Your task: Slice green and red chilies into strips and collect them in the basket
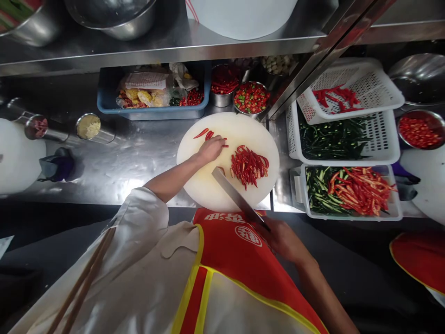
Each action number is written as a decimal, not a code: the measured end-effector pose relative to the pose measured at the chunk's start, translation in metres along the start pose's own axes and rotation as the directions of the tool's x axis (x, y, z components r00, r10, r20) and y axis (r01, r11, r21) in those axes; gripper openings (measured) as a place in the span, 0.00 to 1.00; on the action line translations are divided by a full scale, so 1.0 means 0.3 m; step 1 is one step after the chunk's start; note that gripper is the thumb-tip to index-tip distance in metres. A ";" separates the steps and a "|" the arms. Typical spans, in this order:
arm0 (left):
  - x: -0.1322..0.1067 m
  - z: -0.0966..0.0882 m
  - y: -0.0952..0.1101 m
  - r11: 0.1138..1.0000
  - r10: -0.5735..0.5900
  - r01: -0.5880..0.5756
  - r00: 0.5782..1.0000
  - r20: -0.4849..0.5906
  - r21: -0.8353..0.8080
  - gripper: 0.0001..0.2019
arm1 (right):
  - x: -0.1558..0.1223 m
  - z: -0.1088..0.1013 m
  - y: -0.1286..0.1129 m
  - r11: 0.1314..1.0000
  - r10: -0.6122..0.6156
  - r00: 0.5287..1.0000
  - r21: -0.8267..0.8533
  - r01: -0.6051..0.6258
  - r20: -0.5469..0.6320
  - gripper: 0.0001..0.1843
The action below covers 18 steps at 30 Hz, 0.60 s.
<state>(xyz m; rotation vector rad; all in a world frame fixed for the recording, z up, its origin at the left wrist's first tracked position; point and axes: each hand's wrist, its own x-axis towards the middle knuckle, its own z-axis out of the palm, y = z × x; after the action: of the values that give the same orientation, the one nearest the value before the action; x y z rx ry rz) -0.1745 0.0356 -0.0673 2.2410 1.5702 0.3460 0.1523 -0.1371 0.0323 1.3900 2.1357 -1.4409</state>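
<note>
My right hand (282, 235) is wrapped round the handle of a cleaver (239, 198), whose blade reaches up over the front of a round white cutting board (205, 185). My left hand (212, 148) rests on the board with its fingers closed on red chilies (225, 142), whose ends stick out beyond the fingertips. Just left of those fingers lie a few whole red chilies (200, 133). A heap of cut red chilies (248, 166) covers the board's right side, apart from the blade.
Behind the board stand a blue tub (153, 113) of bagged food and a metal pot (252, 97) of chopped chilies. White baskets (342, 160) and a tray (351, 217) of red and green strips sit at right. A steel shelf (167, 54) overhangs the back. Another apron (420, 260) shows at far right.
</note>
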 end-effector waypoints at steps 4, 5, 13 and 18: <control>-0.051 -0.058 -0.039 0.998 -0.003 -0.002 0.996 0.091 0.059 0.08 | 0.032 0.022 -0.005 0.999 0.051 0.998 0.018 -0.050 -0.038 0.21; -0.081 -0.070 -0.043 0.999 0.006 -0.011 0.995 0.102 0.044 0.08 | 0.038 0.027 -0.001 0.997 0.073 0.995 0.028 -0.071 -0.066 0.21; -0.313 0.018 0.075 0.952 0.289 -0.279 0.955 0.070 -0.127 0.13 | 0.054 0.001 -0.018 0.988 0.132 0.981 -0.055 -0.141 -0.139 0.18; -0.349 0.103 0.133 0.946 0.287 -0.294 0.956 -0.067 -0.140 0.14 | 0.035 -0.055 -0.062 0.993 0.102 0.994 -0.048 -0.104 -0.042 0.17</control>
<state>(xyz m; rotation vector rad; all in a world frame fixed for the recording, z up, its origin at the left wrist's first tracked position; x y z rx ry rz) -0.1641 -0.0799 -0.0757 2.3607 1.1888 0.5801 0.1371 -0.1192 0.0454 1.4988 2.0752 -1.3241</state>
